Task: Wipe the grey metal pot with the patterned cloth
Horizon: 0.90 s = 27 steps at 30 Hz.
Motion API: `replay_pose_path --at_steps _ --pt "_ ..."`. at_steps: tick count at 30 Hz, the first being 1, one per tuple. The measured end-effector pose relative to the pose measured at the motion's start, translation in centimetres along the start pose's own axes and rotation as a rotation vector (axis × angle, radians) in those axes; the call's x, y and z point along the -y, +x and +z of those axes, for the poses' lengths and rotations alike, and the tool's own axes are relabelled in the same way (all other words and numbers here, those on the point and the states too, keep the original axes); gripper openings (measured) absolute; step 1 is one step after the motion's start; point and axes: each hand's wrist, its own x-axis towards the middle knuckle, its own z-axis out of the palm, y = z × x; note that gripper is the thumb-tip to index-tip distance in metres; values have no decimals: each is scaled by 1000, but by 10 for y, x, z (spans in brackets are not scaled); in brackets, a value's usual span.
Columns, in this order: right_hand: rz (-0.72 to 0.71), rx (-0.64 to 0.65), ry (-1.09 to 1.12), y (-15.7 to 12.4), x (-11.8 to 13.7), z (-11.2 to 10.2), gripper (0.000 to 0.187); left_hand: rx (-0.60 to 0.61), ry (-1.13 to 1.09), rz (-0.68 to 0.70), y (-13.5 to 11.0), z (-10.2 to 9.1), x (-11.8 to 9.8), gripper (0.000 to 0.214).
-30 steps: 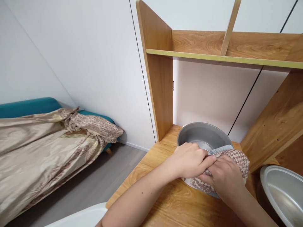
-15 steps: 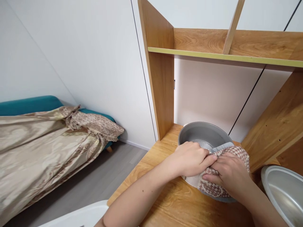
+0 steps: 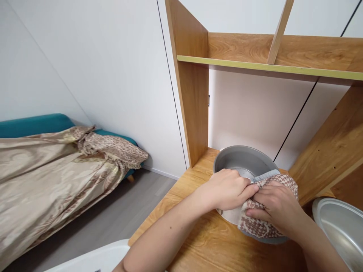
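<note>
A round grey metal pot [image 3: 246,156] stands on the wooden desktop, its mouth facing up. My left hand [image 3: 231,189] is closed over the pot's near rim, fingers curled inward, with the thumb against the cloth's edge. A brown-and-cream patterned cloth [image 3: 256,226] with a grey-blue border drapes over the right side of the rim and down the outer wall. Pressed on this cloth, my right hand [image 3: 276,202] grips it with bent fingers against the pot. The fingertips of both hands are partly hidden.
On the right lies a shiny metal lid or basin [image 3: 344,223]. A wooden shelf [image 3: 255,64] spans above the desktop [image 3: 204,236]. To the left, a patterned cover [image 3: 56,181] lies over a teal sofa [image 3: 36,124]. A white curved object [image 3: 99,258] sits at the bottom edge.
My right hand has shifted slightly along the pot's wall, and the lower part of the cloth has bunched a little. My left hand and the pot have stayed nearly still.
</note>
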Motion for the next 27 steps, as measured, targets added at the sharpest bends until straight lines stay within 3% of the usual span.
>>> replay_pose_path --at_steps 3,10,12,16,20,23,27 --pt "17 -36 -24 0 2 3 40 -6 19 -15 0 0 -2 61" --pt "115 -289 -93 8 28 22 54 -7 46 -20 0 2 -4 65" --pt "100 -272 -80 9 27 19 56 -5 41 -15 0 1 -2 66" --pt "28 -114 -29 5 11 5 61 -11 21 -9 0 0 -1 61" --pt "3 -21 8 0 0 -1 55 -20 13 -19 0 -1 -2 59" --pt "29 -88 -20 1 6 6 54 -27 32 -16 0 1 -3 61" --pt "99 -282 -71 7 25 22 56 -23 40 -24 0 4 -2 66"
